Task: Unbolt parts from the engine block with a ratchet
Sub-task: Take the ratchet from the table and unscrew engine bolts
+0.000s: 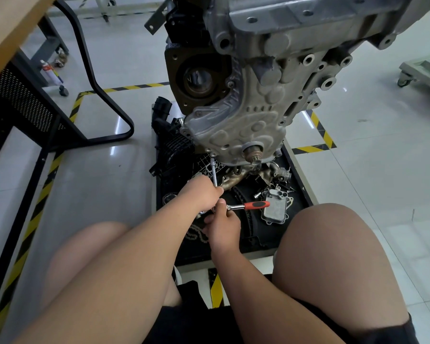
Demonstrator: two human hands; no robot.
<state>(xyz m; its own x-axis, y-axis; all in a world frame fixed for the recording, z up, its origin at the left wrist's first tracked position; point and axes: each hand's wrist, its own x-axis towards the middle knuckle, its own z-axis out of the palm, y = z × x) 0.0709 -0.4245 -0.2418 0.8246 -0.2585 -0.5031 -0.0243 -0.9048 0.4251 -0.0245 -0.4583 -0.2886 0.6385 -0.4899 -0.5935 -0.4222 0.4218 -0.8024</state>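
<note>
shiny tile workshop floor (109, 170) with yellow-black hazard tape (320, 130), person crouched low in front of the stand.

the ratchet (248, 206) sits down by the knees, red handle poking out to the right of the grip. a long extension bar (214, 173) runs up and away from it to a bolt on the bottom edge of the timing cover (233, 130) on the engine block (271, 95). my guess is the long bar is there because that bolt sits low and tucked in.

left hand (202, 194) is wrapped around the bar just above the ratchet head, probably to keep it square on the bolt. right hand (222, 225) is curled around the head end rather than the handle, so to me this looks like quick spinning, not heavy breaking loose.

right under the grip is a black tray (301, 180) catching pulled parts: a cast housing (274, 207) just past the handle tip, and a chain (196, 235) below the hands. off to the left there's a black table frame (104, 95).
</note>
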